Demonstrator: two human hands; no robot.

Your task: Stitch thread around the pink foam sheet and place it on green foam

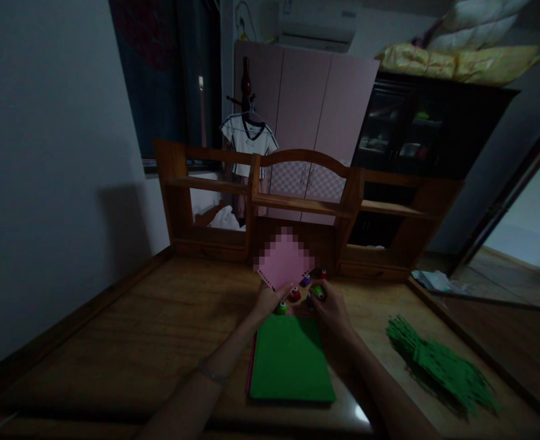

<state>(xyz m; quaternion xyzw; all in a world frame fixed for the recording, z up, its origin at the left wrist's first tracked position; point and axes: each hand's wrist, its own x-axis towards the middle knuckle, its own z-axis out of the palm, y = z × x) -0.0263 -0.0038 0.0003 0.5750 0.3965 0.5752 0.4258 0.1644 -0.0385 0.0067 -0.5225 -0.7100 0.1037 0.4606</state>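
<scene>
My left hand [273,298] is closed on the lower corner of a pink paper sheet [285,266], thumb on its front. Small dark marks, apparently holes, line the sheet's lower edges, and its upper part is blurred out. Between the fingers of my right hand [331,302] is a small green craft punch [318,292], just right of the sheet. Similar small punches stand around the hands: a red one [295,294], a purple one [305,280], a green one [282,308] and another red one [323,274]. Below the hands lies a stack of green paper [292,360].
A pile of cut green paper [439,363] lies on the wooden desk [136,324] to the right. The desk's wooden shelf unit [297,205] rises behind my hands. A wall [59,153] bounds the left side. Wardrobes and a hanging shirt [251,137] stand farther back.
</scene>
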